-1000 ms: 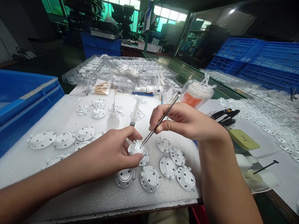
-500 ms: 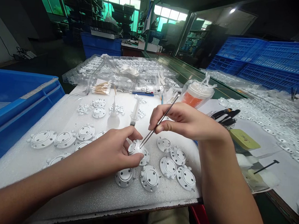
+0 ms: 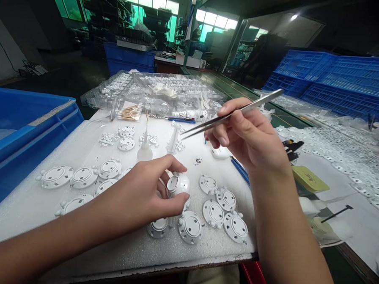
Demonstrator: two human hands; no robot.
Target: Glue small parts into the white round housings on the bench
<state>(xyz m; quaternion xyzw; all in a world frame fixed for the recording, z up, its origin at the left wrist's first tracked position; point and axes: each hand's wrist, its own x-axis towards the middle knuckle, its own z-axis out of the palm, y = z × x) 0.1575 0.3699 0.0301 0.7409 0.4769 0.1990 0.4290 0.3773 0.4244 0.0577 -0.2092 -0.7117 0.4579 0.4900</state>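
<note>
My left hand (image 3: 150, 188) is closed around a small white rounded part (image 3: 180, 184), held between thumb and fingers just above the foam sheet. Metal tweezers (image 3: 246, 109) lie across the fingers of my right hand (image 3: 241, 130), raised to the right, their tips apart and pointing left, with nothing visible between them. Around my left hand lie several white round discs with dark holes, such as one disc (image 3: 190, 227) in front and another disc (image 3: 213, 212) to the right. A tiny pile of metal bits (image 3: 197, 161) sits beyond the held part.
A squeeze bottle (image 3: 144, 151), a syringe (image 3: 173, 139) and cotton swabs (image 3: 129, 112) stand or lie on the white foam sheet (image 3: 23, 209). Clear trays (image 3: 106, 89) of small parts are behind. A blue bin (image 3: 34, 125) borders the left; a yellow-green box (image 3: 310, 178) is at right.
My right hand has lifted the tweezers away from the white part, up and to the right, and turned palm more upward. My left hand has tilted the part slightly.
</note>
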